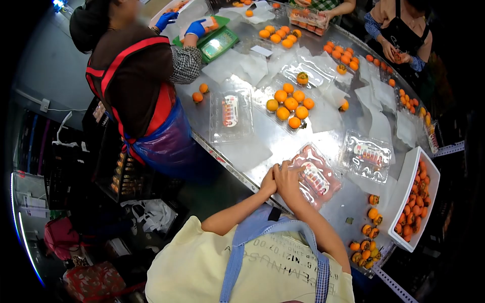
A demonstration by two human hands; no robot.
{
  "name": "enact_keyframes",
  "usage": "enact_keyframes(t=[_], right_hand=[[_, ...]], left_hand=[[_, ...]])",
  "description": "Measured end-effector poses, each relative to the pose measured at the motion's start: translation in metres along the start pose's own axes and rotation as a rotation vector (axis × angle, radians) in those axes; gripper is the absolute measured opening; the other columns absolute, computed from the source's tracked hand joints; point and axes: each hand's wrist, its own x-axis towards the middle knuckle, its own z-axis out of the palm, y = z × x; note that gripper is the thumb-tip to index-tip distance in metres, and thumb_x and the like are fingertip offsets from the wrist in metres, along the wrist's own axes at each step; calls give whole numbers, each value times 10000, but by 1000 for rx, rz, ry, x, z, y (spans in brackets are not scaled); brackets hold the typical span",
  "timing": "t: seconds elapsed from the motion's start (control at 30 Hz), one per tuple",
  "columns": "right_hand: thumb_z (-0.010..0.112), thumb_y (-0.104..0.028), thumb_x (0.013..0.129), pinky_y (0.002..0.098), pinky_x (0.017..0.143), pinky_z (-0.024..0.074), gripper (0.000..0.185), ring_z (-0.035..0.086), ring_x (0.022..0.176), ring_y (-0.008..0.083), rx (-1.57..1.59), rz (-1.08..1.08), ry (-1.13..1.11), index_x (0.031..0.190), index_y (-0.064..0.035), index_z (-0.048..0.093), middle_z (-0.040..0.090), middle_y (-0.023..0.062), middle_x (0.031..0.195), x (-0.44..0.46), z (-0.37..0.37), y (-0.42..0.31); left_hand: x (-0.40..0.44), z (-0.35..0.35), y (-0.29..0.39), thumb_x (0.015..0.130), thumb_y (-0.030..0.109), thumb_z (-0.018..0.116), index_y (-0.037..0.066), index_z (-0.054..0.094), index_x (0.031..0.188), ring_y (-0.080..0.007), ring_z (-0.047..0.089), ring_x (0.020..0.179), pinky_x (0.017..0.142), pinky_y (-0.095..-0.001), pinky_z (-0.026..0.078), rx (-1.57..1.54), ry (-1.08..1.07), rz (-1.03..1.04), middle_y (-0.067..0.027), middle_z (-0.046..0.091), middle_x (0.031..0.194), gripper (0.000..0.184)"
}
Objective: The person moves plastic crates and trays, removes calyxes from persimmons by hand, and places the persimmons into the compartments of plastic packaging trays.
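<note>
Both of my hands are together at the near edge of the metal table. My left hand (269, 181) lies against the other one, its fingers partly hidden. My right hand (289, 181) touches the left side of a clear plastic clamshell pack (314, 177), which bears a white and red label and looks pinkish inside. Whether its fingers grip the pack cannot be made out. To the right rests another labelled clear clamshell (366, 155). Beyond the hands, a group of orange persimmons (290, 104) sits in an open clear tray.
A white box of persimmons (395, 212) stands at the right edge, with loose persimmons (365, 252) beside it. Another labelled clamshell (231, 116) lies left. A co-worker in blue gloves (166, 20) stands left at a green scale (218, 44); two more people work across the table.
</note>
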Motion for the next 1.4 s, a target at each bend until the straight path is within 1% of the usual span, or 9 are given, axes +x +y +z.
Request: enact_keyframes(t=[0.23, 0.33, 0.37, 0.43, 0.53, 0.7, 0.77, 1.2, 1.4], right_hand=[[530, -199, 802, 541, 603, 498, 156, 619, 615, 256, 98, -4, 87, 907, -84, 523, 549, 203, 941, -2, 6, 2], [541, -181, 792, 572, 585, 500, 191, 618, 577, 291, 42, 27, 94, 937, -56, 534, 539, 220, 974, -3, -5, 3], [547, -178, 787, 597, 589, 494, 209, 617, 568, 307, 26, 30, 98, 950, -48, 538, 533, 225, 986, -2, -3, 3], [559, -191, 778, 620, 584, 483, 232, 613, 557, 328, 109, 34, 75, 956, -43, 544, 528, 224, 986, -2, 3, 2], [581, -205, 762, 581, 569, 499, 248, 613, 551, 329, 76, 3, 110, 947, -42, 551, 531, 213, 980, -5, -5, 6], [609, -192, 708, 419, 538, 521, 307, 627, 609, 311, 382, 68, 81, 977, -58, 541, 553, 169, 974, 1, -56, 48], [608, -187, 697, 403, 539, 515, 327, 629, 628, 297, 394, 123, 160, 1002, -87, 549, 560, 136, 984, -1, -74, 73], [637, -334, 742, 373, 624, 522, 400, 643, 768, 287, 633, 285, 427, 1087, -146, 563, 610, 81, 1024, -38, -77, 122], [713, -408, 701, 395, 773, 479, 549, 592, 964, 293, 733, 289, 250, 1139, -129, 536, 594, 89, 1079, -73, -50, 80]], left_hand=[[8, -4, -14, 851, 211, 595, 52, 506, 1132, -205, 520, 1045, 878, -318, 426, 226, 23, 151, -110, 562, 1117, 335], [8, 3, -7, 858, 175, 585, 84, 485, 1119, -153, 580, 834, 674, -294, 479, -19, 35, 83, -65, 593, 987, 294], [7, 11, -5, 796, 135, 583, 26, 598, 1040, -307, 621, 856, 738, -386, 485, -78, 147, 237, -209, 603, 988, 267], [10, 1, -9, 814, 188, 648, 15, 467, 1196, -188, 543, 1017, 845, -306, 438, -122, -32, 105, -115, 573, 1099, 457], [1, -1, 14, 813, 183, 651, 26, 486, 1137, -162, 565, 952, 792, -280, 453, 17, 5, -83, -94, 595, 1015, 396], [-3, 0, 33, 867, -21, 483, 42, 395, 891, -141, 539, 520, 455, -267, 454, -28, -66, -179, -106, 582, 769, 111], [-3, 1, 25, 873, 39, 489, 88, 403, 926, -119, 525, 473, 351, -222, 290, -78, -64, -133, -75, 598, 776, 112], [-7, 0, 34, 867, 77, 536, 59, 427, 985, -135, 571, 544, 393, -216, 386, -76, -41, -228, -94, 620, 836, 161], [-16, 3, 38, 895, 89, 489, -57, 523, 1041, -212, 671, 790, 607, -252, 557, -34, -289, -380, -177, 632, 1019, 209]])
